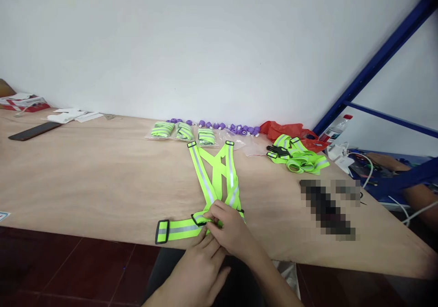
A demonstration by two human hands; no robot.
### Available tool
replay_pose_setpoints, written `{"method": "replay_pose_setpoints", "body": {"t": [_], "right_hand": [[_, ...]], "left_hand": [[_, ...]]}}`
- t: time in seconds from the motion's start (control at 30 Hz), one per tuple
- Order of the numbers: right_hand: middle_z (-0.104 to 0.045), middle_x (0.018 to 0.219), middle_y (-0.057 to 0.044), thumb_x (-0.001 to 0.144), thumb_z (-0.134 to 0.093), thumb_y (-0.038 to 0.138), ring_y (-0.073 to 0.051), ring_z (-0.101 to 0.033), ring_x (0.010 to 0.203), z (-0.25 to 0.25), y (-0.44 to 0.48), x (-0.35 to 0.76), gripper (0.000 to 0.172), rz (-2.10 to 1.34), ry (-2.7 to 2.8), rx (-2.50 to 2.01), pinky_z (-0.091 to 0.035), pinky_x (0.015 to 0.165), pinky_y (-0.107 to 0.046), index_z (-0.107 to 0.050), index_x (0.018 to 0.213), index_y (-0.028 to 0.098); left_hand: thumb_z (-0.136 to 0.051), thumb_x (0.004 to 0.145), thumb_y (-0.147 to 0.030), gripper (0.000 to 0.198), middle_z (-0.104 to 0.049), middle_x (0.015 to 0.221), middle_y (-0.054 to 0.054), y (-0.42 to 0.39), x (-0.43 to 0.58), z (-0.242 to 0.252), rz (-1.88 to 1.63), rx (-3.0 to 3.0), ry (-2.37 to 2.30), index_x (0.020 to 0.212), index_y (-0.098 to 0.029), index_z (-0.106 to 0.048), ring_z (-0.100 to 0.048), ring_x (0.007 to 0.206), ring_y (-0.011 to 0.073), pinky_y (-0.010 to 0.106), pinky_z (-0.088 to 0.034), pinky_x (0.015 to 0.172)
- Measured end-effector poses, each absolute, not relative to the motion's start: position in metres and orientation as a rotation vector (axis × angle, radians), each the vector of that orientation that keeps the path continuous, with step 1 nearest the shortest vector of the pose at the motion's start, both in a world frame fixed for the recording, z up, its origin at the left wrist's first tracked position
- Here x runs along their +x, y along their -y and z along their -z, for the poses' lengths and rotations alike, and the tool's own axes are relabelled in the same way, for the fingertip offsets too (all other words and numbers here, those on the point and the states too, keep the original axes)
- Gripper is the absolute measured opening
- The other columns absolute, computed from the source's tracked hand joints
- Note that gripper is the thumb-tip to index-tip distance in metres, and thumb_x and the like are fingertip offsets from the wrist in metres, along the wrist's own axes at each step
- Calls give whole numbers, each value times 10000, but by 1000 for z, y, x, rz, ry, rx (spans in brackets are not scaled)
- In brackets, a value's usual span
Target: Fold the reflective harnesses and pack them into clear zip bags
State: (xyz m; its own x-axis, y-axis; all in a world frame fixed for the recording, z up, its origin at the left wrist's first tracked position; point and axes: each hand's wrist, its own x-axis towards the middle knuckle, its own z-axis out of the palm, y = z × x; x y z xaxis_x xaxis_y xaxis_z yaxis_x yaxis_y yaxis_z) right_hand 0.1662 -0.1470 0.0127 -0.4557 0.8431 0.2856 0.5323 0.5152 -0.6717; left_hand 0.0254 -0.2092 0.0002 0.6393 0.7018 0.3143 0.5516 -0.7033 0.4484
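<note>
A neon-yellow reflective vest (218,174) made of straps with silver stripes lies spread near the table's front edge. My right hand (227,225) pinches its strap beside a black slide buckle (197,219). Just below, my left hand (203,261) has its fingertips closed on the same strap, partly hidden under my right hand; its thumb sticks out to the side. One strap end with a larger black buckle (162,232) points left along the table. My fingers cover the part of the strap between them.
Behind the vest lie bagged folded vests (162,129) and several purple pieces (243,131). At right are another loose vest (301,161), a red plastic bag (287,131), a pixelated dark object (326,211), a bottle (337,129) and a blue frame (372,60). Another person's arm (420,197) shows beyond.
</note>
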Motion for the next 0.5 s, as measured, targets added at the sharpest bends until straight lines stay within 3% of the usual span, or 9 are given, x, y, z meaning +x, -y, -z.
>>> {"method": "replay_pose_setpoints", "body": {"t": [0.1,0.17,0.23,0.37,0.5], "right_hand": [[-583,809,12,798,-584,0,-157,-556,776,-8,150,168,209,-510,2235,-1120,-415,669,-257,-587,789,209],[-596,826,-4,846,-617,68,-178,-552,802,-4,154,169,144,-389,2319,-1112,-418,700,-288,-606,812,207],[-610,849,-20,878,-632,125,-197,-546,823,-2,158,169,82,-316,2377,-1119,-427,735,-320,-625,862,205],[-635,908,-48,893,-618,143,-221,-548,869,-2,166,171,110,-259,2407,-1119,-453,802,-368,-646,979,206],[-659,927,-53,909,-603,159,-218,-573,880,-6,170,182,110,-236,2402,-1081,-478,800,-367,-658,985,216]], "left_hand": [[-460,948,-97,253,-719,974,53,205,6,-10,-947,2286,-908,1048,-213,-661,-681,931,183,300,-565,873],[-448,943,-74,235,-685,930,70,202,-4,-10,-1174,2202,-967,979,-200,-642,-668,897,181,280,-568,794],[-473,931,-76,212,-664,1040,103,200,-9,-7,-1293,2214,-1097,1014,-195,-628,-645,1019,219,326,-560,853],[-496,945,-121,316,-558,1382,126,196,-8,2,-1128,2305,-1326,1234,-217,-579,-503,1306,277,438,-491,1039],[-496,960,-163,294,-585,1384,99,192,-5,11,-1019,2368,-1374,1228,-232,-595,-480,1342,293,506,-471,1071]]}}
